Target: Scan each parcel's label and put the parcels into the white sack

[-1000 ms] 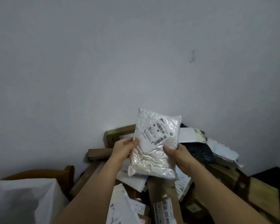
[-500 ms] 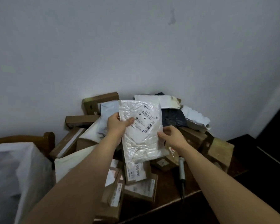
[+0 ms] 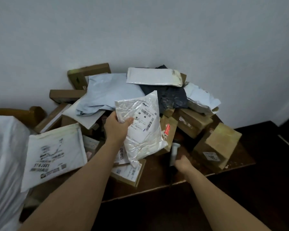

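Left hand [image 3: 117, 129] is pinching the white poly mailer [image 3: 140, 127] label-up above the parcel pile, presenting its barcode. Right hand [image 3: 182, 164], at five o'clock, is curling round the scanner [image 3: 173, 152]; contact uncertain. White sack [image 3: 3, 157] is waiting at nine o'clock.

white parcel [image 3: 141, 124], dark table [image 3: 157, 172]

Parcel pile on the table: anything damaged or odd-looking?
Yes. The flat white padded envelope atop the pile's back has a yellow-brown stain at its right end, and the white plastic mailer right of it looks torn and crumpled.
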